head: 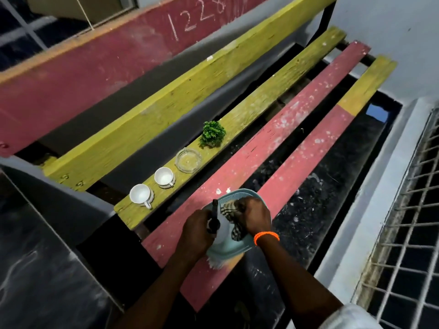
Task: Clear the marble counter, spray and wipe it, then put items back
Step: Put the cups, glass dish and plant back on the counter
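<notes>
On the near end of the pink bench slat [237, 167], a pale blue tray [234, 245] carried both hands and the cleaning things. The left hand [197, 231] was curled around a spray bottle [215, 218], whose black head pointed up and away toward the far yellow slat [240, 122]. The right hand [253, 216], with an orange band [266, 236] on its wrist, had its fingers bunched into a checked cloth [234, 222] lying in the tray. Bottle and cloth sat side by side, the bottle on the left, the cloth on the right, each already under its own hand, so neither hand needed to cross over.

Along the yellow slat, from its near end outward, stood two white cups [152, 186], both looking empty, then a glass ashtray [188, 160], apparently also empty, then a small green plant [212, 133]. All four stood apart from one another in a row following the slat's length.

The dark speckled marble counter [308, 203] lay beneath and to the right of the slats, running the same way as them, and nearer the right hand. It seemed already cleared, though the slats hid part of it. My guess was that spraying came next: lift the bottle and cloth out and swing right and down.
</notes>
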